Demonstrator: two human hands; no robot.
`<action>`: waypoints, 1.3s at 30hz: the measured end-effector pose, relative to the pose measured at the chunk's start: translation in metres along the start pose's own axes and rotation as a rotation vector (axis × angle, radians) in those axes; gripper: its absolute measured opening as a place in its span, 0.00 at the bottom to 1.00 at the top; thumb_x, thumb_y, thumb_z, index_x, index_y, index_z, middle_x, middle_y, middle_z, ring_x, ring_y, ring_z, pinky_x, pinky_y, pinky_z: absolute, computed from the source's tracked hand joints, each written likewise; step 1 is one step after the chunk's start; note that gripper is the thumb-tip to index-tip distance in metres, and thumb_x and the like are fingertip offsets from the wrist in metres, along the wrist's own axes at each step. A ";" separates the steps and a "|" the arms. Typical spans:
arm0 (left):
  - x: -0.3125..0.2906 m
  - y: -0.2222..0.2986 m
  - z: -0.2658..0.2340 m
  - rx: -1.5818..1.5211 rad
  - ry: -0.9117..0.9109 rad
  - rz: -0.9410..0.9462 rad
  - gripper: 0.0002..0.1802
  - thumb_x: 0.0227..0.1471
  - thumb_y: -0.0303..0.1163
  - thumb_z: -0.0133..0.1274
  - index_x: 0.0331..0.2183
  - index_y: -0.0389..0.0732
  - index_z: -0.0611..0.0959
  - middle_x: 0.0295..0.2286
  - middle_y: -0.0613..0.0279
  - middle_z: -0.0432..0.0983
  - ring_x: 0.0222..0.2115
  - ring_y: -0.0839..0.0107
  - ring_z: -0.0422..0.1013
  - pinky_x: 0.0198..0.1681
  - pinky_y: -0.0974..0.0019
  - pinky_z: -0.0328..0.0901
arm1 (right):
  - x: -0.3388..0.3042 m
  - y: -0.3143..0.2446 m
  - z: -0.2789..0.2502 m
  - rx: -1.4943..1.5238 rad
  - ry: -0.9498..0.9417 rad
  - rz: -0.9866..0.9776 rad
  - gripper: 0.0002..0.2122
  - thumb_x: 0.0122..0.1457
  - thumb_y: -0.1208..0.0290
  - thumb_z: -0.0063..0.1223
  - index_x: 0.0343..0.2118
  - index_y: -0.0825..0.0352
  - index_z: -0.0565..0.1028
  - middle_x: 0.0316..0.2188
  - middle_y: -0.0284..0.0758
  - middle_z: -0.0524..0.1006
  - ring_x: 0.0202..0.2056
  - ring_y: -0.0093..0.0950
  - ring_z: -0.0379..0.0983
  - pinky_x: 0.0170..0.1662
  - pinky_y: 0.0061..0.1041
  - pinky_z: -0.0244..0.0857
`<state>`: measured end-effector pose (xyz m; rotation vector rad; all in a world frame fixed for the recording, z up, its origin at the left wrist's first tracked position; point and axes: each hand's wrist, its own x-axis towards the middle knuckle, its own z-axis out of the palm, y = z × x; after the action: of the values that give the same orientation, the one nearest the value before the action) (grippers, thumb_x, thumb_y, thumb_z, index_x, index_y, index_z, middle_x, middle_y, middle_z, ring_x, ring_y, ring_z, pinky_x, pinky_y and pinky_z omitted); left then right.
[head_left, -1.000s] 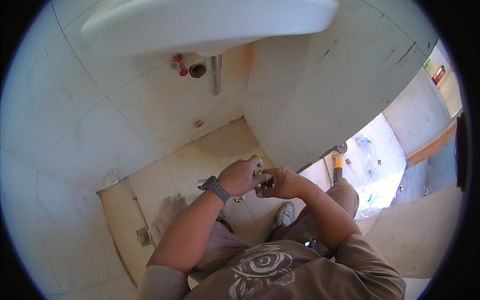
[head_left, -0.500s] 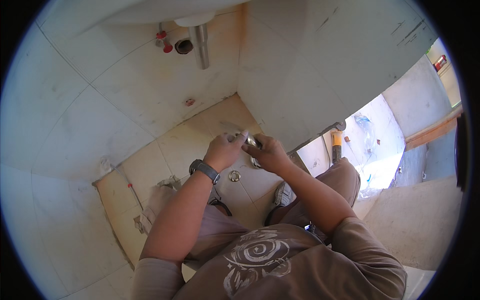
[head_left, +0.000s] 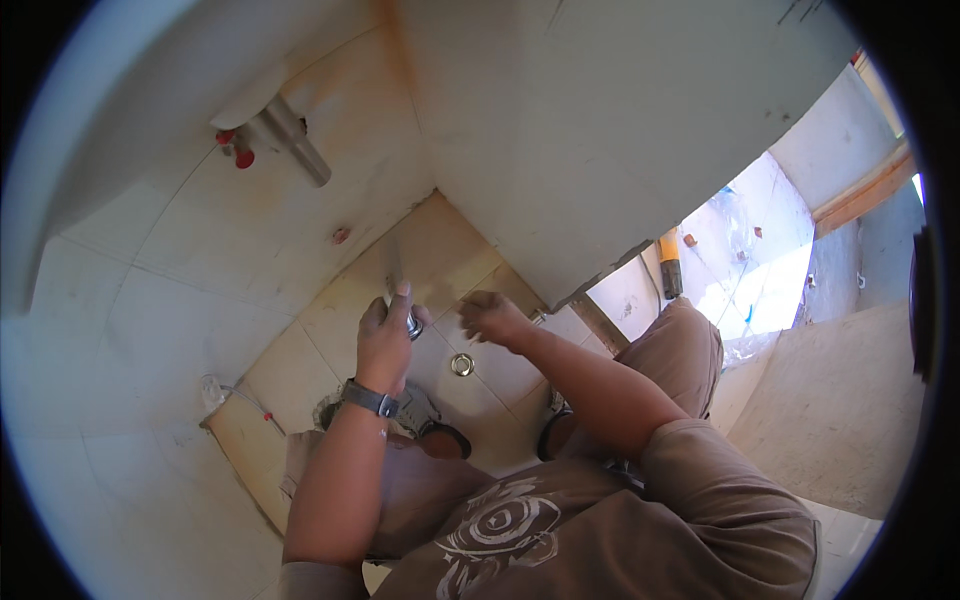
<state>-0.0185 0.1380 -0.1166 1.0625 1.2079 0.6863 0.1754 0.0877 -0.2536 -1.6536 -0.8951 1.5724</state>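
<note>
My left hand [head_left: 382, 340] is closed around a chrome pipe [head_left: 414, 327], its thumb pointing up along it. The pipe's thin far part points toward the wall corner and is blurred. My right hand [head_left: 495, 320] hovers a little to the right, apart from the pipe. Its fingers are loosely bent and slightly smeared, with nothing visible in them. On the floor tiles below and between the hands lies a chrome ring [head_left: 462, 364]. Just beyond my right wrist a small shiny metal piece [head_left: 539, 317] partly shows.
A white basin [head_left: 130, 110] overhangs the upper left, with a metal drain pipe [head_left: 292, 143] hanging under it beside red-capped valves [head_left: 240, 153]. A pale panel [head_left: 600, 130] stands ahead on the right. Past its edge is a yellow-and-black tool handle [head_left: 670, 265]. A hose [head_left: 250, 402] lies at the left wall.
My hands have separated: the left keeps the chrome pipe and has moved left, while the right has let go of it. The view has shifted, bringing more of the basin in.
</note>
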 end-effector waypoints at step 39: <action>-0.042 0.001 0.019 0.771 -0.271 0.575 0.30 0.43 0.46 0.75 0.44 0.39 0.85 0.43 0.50 0.76 0.44 0.57 0.75 0.51 0.57 0.69 | -0.120 -0.154 -0.005 -0.365 0.182 -0.358 0.16 0.53 0.59 0.69 0.30 0.71 0.82 0.22 0.41 0.80 0.22 0.31 0.76 0.30 0.34 0.71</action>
<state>-0.0106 0.0964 -0.0989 2.1265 0.9320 0.4727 0.1720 0.0687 -0.0598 -1.7263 -1.3517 1.0432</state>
